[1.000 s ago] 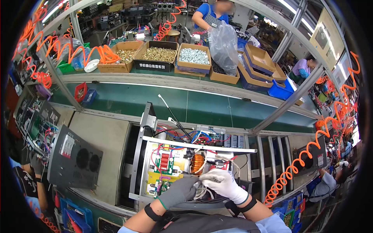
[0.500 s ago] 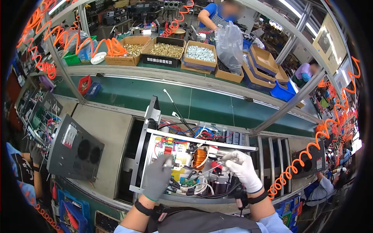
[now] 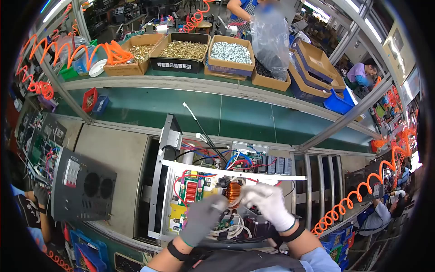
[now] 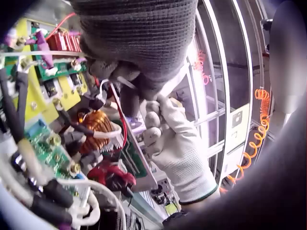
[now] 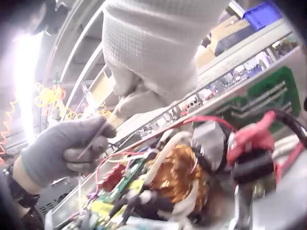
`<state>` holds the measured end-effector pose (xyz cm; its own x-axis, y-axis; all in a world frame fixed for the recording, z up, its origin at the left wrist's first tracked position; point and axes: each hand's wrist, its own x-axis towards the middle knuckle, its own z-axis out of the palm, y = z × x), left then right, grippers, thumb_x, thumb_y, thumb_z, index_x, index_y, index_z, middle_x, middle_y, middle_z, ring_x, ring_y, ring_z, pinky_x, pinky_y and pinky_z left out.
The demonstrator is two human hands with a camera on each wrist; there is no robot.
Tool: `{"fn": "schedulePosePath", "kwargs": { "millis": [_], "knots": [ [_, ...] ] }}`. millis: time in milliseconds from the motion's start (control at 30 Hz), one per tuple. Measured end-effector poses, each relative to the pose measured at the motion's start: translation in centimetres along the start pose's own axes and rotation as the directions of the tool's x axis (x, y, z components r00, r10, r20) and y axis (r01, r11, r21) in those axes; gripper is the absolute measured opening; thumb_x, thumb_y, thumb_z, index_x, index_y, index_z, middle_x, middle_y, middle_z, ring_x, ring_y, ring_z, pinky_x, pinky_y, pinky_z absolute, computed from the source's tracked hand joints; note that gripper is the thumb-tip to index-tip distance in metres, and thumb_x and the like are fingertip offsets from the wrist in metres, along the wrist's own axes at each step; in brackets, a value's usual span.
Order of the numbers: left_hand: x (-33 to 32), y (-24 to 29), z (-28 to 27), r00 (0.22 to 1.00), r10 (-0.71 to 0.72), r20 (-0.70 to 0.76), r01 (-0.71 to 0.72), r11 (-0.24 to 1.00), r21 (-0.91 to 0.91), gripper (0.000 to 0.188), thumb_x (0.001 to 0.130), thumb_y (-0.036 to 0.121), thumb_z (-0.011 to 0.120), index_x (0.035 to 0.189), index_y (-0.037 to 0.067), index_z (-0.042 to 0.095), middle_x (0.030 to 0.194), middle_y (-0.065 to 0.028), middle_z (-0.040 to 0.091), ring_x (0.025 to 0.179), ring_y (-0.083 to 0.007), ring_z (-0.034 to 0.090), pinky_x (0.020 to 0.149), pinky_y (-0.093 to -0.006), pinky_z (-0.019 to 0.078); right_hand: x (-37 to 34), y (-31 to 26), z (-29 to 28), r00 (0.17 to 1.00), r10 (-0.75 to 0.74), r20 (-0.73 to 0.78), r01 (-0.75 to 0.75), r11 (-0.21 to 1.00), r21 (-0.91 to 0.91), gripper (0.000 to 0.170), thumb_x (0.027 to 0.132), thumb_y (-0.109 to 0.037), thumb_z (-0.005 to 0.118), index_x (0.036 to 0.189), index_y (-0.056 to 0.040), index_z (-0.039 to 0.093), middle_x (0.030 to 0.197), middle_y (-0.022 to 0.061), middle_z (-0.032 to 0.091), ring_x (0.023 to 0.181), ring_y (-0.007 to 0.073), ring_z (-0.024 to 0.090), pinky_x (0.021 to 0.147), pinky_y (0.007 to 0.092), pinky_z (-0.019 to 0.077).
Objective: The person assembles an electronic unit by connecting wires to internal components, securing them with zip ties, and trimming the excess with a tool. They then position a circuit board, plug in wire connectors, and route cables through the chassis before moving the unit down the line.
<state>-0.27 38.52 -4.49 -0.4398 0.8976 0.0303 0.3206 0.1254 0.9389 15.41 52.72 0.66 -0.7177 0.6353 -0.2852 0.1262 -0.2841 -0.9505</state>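
My left hand (image 3: 203,220), in a grey glove, is raised over the near side of an open metal chassis (image 3: 156,195). Its fingers are curled and pinch a thin pale strip (image 5: 92,140). From there the strip runs up toward the fingertips of my right hand (image 3: 268,204), in a white glove, whose thumb and fingers are pinched together at its other end. The hands are a short gap apart. Between and behind them sits a copper-wound coil (image 3: 234,192). Red components (image 3: 191,192) on a green board lie left of it, and white cables (image 3: 235,231) loop below.
A dark panel with fan openings (image 3: 84,186) stands at left. Metal rollers (image 3: 324,181) run to the right, beside a coiled orange hose (image 3: 349,199). Cardboard boxes of brass (image 3: 183,50) and silver hardware (image 3: 230,53) line the shelf behind. Another person (image 3: 242,11) works beyond it.
Both hands were together low over the chassis, then spread apart with the strip between them. Now they have come closer again, near the coil. The head view has shifted slightly.
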Motion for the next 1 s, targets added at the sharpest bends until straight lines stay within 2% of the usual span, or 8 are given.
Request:
{"fn": "schedulePosePath", "kwargs": {
  "millis": [33, 100, 133, 200, 300, 400, 633, 1000],
  "knots": [
    [0.8, -0.1, -0.7, 0.974, -0.064, -0.216, 0.049, 0.996, -0.075, 0.015, 0.09, 0.014, 0.058, 0.102, 0.009, 0.064, 0.072, -0.0105, 0.064, 0.062, -0.0198, 0.064, 0.058, -0.0308, 0.0483, 1.0, -1.8, -0.3, 0.994, -0.012, -0.111, -0.01, 0.982, -0.188, 0.023, 0.087, 0.001, 0.058, 0.109, 0.0041, 0.067, 0.093, 0.0072, 0.068, 0.081, 0.0125, 0.065, 0.068, 0.0228, 0.0513],
    [2.6, 1.5, -2.8, 0.918, -0.148, -0.367, 0.097, 0.983, -0.154, 0.014, 0.091, 0.011, 0.056, 0.103, 0.007, 0.063, 0.074, -0.0101, 0.066, 0.064, -0.0157, 0.064, 0.059, -0.029, 0.0492, 3.6, -3.2, -1.8, 0.958, -0.281, -0.057, 0.247, 0.91, -0.332, 0.02, 0.088, -0.005, 0.06, 0.106, 0.0014, 0.068, 0.09, 0.0081, 0.069, 0.08, 0.0133, 0.065, 0.068, 0.0244, 0.0512],
    [2.8, 1.0, -2.9, 0.928, -0.163, -0.335, 0.13, 0.984, -0.12, 0.013, 0.092, 0.01, 0.055, 0.102, 0.005, 0.062, 0.077, -0.012, 0.066, 0.066, -0.0164, 0.066, 0.061, -0.0295, 0.0503, 4.6, -3.2, -2.1, 0.959, -0.279, -0.06, 0.245, 0.913, -0.328, 0.02, 0.088, -0.005, 0.06, 0.106, 0.0014, 0.068, 0.09, 0.0081, 0.069, 0.08, 0.0133, 0.065, 0.068, 0.0244, 0.0512],
    [2.8, -0.1, -1.3, 0.948, -0.154, -0.279, 0.139, 0.988, -0.071, 0.013, 0.091, 0.01, 0.056, 0.102, 0.005, 0.062, 0.079, -0.013, 0.066, 0.067, -0.0192, 0.067, 0.061, -0.0307, 0.0505, 6.3, -2.9, -2.3, 0.881, -0.454, 0.134, 0.442, 0.687, -0.576, 0.019, 0.09, -0.011, 0.061, 0.104, -0.0012, 0.068, 0.088, 0.0103, 0.069, 0.076, 0.0164, 0.065, 0.067, 0.0271, 0.0512],
    [2.4, -1.3, 0.0, 0.973, -0.102, -0.205, 0.118, 0.991, 0.067, 0.016, 0.088, 0.008, 0.059, 0.103, 0.005, 0.061, 0.08, -0.0159, 0.066, 0.071, -0.0291, 0.068, 0.062, -0.0351, 0.051, 6.9, -3.5, -1.9, 0.877, -0.422, 0.229, 0.454, 0.571, -0.684, 0.019, 0.09, -0.013, 0.06, 0.104, -0.0027, 0.068, 0.089, 0.0111, 0.069, 0.075, 0.0206, 0.066, 0.068, 0.0292, 0.0516],
    [2.3, -1.2, 0.7, 0.978, -0.137, -0.159, 0.148, 0.987, 0.063, 0.016, 0.084, 0.006, 0.061, 0.1, 0.005, 0.059, 0.083, -0.0172, 0.066, 0.071, -0.0352, 0.065, 0.061, -0.0405, 0.0505, 7.2, -2.9, -1.9, 0.897, -0.38, 0.225, 0.423, 0.591, -0.687, 0.019, 0.09, -0.014, 0.06, 0.104, -0.0032, 0.068, 0.088, 0.0108, 0.069, 0.075, 0.0225, 0.066, 0.067, 0.0305, 0.052],
    [2.4, -1.3, 1.3, 0.983, -0.1, -0.152, 0.123, 0.982, 0.146, 0.015, 0.083, 0.006, 0.063, 0.096, 0.007, 0.056, 0.081, -0.0174, 0.064, 0.07, -0.0374, 0.064, 0.059, -0.0437, 0.0493, 7.2, -3.6, -1.5, 0.863, -0.452, 0.224, 0.468, 0.552, -0.69, 0.019, 0.089, -0.014, 0.061, 0.103, -0.0033, 0.069, 0.088, 0.0114, 0.068, 0.076, 0.0238, 0.066, 0.068, 0.0307, 0.0528],
    [2.4, -1.4, 2.8, 0.968, -0.016, -0.249, 0.079, 0.966, 0.248, 0.021, 0.08, 0.006, 0.065, 0.098, 0.009, 0.055, 0.084, -0.0135, 0.065, 0.075, -0.0358, 0.065, 0.061, -0.0443, 0.0492, 7.8, 0.1, -1.0, 0.933, -0.259, 0.25, 0.36, 0.65, -0.669, 0.022, 0.09, -0.019, 0.06, 0.106, -0.0056, 0.067, 0.091, 0.0129, 0.068, 0.086, 0.027, 0.067, 0.077, 0.0334, 0.0522]
  ]
}}
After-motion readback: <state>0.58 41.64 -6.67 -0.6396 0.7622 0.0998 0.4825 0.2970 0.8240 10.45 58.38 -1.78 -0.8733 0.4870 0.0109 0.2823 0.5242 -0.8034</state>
